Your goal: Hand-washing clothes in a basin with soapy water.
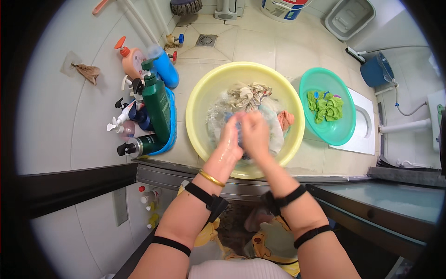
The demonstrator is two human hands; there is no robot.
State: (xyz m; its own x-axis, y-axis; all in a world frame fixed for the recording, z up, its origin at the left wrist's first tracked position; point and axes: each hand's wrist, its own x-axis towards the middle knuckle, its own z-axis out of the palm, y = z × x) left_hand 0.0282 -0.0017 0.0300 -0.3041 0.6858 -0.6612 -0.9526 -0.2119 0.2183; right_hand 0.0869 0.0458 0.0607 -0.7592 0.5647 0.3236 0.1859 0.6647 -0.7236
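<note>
Your left hand (pixel 230 138) and right hand (pixel 256 136) met over the pale-yellow basin (pixel 197 111). A strip of blue cloth (pixel 240 134) showed between them, just right of your left palm and left of your right fist. Its visible part ran roughly away from you, its ends hidden. Both hands were narrow, fingers curled; blur meant you couldn't tell whether either gripped the strip. Beyond your fingers lay a crumpled beige cloth (pixel 248 96), longest from left to right; rightward, a salmon cloth (pixel 286 120) lay lengthwise toward you.
</note>
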